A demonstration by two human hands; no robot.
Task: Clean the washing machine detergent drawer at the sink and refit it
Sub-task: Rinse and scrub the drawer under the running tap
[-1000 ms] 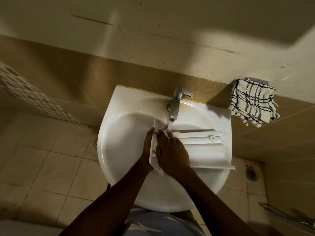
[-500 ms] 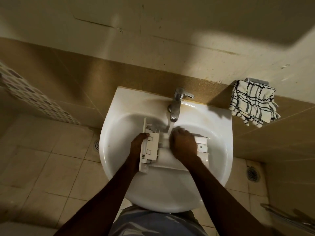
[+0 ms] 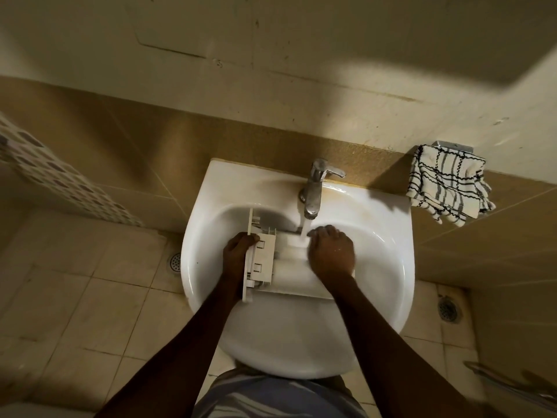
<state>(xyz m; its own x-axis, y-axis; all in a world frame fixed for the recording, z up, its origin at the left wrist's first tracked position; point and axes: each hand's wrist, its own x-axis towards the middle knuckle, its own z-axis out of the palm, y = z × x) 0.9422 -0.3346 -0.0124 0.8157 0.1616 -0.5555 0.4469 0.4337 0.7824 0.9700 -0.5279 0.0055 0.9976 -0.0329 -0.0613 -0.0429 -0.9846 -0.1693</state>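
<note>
The white detergent drawer (image 3: 265,260) lies across the bowl of the white sink (image 3: 211,191), its front panel at the left. My left hand (image 3: 238,251) grips that front panel, thumb on top. My right hand (image 3: 331,251) rests palm down on the drawer's body, fingers curled over it beside the stream. Water runs from the chrome tap (image 3: 315,188) onto the drawer between my hands. The right part of the drawer is hidden under my right hand.
A black-and-white checked cloth (image 3: 446,188) hangs on a wall holder right of the sink. Beige floor tiles surround the basin, with floor drains at the left (image 3: 175,262) and at the right (image 3: 449,309). A metal rail (image 3: 512,387) shows at the lower right.
The drawer has been turned and drawn into the bowl, no longer sticking out over the right rim. My right hand moved from its left end to its body; my left hand kept the front panel.
</note>
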